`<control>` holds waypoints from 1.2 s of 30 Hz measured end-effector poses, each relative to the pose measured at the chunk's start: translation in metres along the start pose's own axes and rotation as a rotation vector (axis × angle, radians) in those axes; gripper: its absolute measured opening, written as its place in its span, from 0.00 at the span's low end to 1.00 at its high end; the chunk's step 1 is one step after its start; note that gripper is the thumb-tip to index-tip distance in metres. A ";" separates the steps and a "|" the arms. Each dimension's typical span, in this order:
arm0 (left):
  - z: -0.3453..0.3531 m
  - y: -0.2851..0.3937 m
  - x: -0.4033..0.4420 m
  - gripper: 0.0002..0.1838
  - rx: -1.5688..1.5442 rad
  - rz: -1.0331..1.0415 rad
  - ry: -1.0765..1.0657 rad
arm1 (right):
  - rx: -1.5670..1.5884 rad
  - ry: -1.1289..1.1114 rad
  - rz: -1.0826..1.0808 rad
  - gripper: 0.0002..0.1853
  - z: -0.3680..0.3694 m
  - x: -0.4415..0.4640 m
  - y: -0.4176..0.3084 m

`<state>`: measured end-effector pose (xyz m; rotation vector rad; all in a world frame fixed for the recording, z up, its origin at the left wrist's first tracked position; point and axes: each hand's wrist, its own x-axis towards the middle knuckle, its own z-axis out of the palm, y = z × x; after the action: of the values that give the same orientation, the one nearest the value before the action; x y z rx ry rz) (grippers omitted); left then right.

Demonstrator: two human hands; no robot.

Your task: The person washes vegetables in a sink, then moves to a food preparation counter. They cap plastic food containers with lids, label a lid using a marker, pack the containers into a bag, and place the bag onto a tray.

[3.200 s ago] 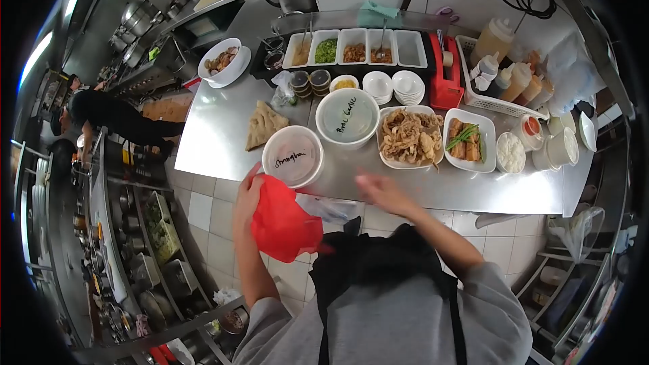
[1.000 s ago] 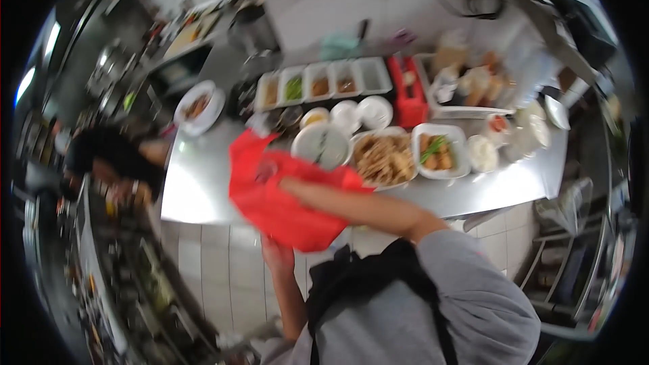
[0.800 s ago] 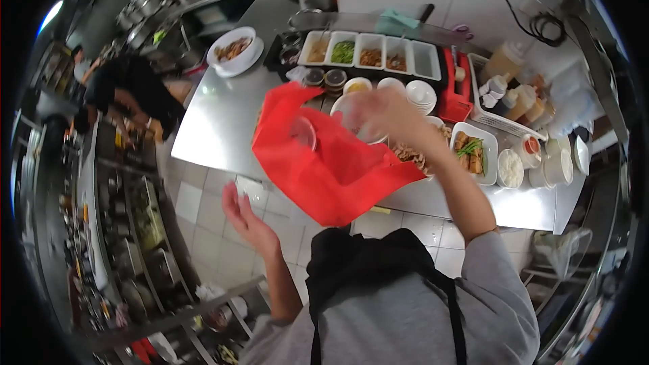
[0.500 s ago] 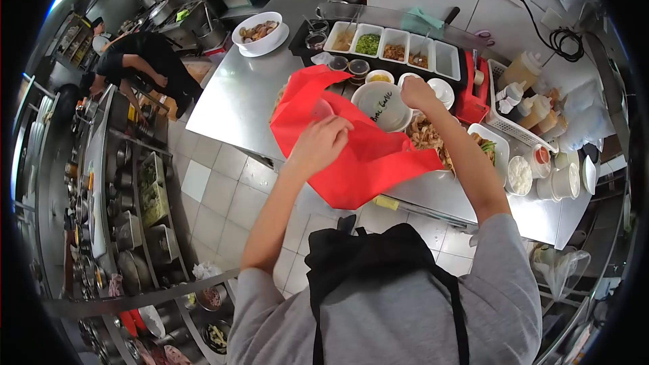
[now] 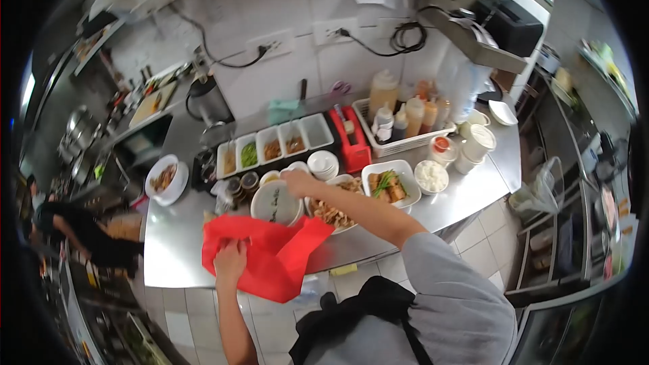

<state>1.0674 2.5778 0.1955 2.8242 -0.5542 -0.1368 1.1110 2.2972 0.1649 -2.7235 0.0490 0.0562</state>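
Observation:
A red cloth-like bag hangs over the front edge of the steel counter. My left hand is closed on the left part of the bag. Above a round white tub with black handwriting on its lid, my right hand is held with its fingers curled in. Whatever those fingers hold, if anything, is hidden. Small white dishes sit just beyond that hand. A bowl of cooked sliced meat lies partly under my right forearm.
Behind stands a row of topping trays and a red dispenser. To the right are a basket of sauce bottles, a dish of meat with greens and white tubs. A bowl is at left; a co-worker bends beyond.
The view has swung to the right, showing more of the wall. My left hand has gone from resting over the bag to its left part. My right hand stays near the small dishes.

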 end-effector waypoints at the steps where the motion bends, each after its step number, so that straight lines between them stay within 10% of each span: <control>1: 0.001 0.001 0.000 0.16 0.010 0.025 0.007 | 0.046 0.052 -0.037 0.16 -0.001 -0.006 0.004; 12: -0.052 0.014 -0.008 0.25 -0.098 -0.022 -0.009 | 0.274 0.450 -0.217 0.16 -0.079 -0.035 -0.025; 17: -0.069 0.043 -0.002 0.37 -1.521 -0.004 -0.181 | 0.322 0.500 -0.298 0.15 -0.125 -0.088 -0.091; 24: -0.056 0.002 0.008 0.26 -1.656 -0.091 0.043 | 0.670 0.448 -0.406 0.22 -0.082 -0.110 -0.096; 26: -0.040 -0.018 0.015 0.25 -1.712 -0.106 0.110 | 0.333 0.349 -0.227 0.25 -0.055 -0.132 -0.082; 36: -0.047 -0.005 0.024 0.28 -1.203 -0.017 -0.344 | 0.503 -0.259 0.037 0.21 0.005 -0.204 -0.053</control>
<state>1.0983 2.5839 0.2379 1.6289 -0.3242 -0.6964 0.9096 2.3529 0.1907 -2.1944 0.0326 0.3560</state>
